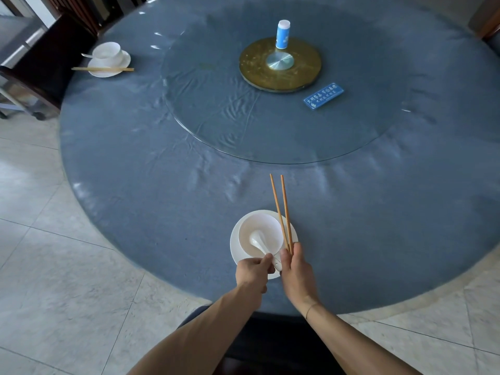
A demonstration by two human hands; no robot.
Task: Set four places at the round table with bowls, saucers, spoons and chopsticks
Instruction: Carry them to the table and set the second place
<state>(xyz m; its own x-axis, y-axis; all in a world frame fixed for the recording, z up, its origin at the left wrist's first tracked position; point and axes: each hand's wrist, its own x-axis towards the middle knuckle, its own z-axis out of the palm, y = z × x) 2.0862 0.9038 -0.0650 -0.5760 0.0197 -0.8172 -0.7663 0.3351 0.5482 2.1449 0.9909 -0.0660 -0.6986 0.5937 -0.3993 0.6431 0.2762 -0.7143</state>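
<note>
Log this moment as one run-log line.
left hand: pinches spoon handle, in bowl | right hand: holds chopsticks | saucer under bowl | far-left setting: laid

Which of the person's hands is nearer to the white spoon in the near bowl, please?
Left. The left hand pinches the white spoon by its handle; the right hand is just beside it, holding the chopsticks.

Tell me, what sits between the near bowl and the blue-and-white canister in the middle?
In the head view, between the near bowl and the canister lie bare blue tablecloth, the glass turntable and its gold disc; no dishes.
</note>
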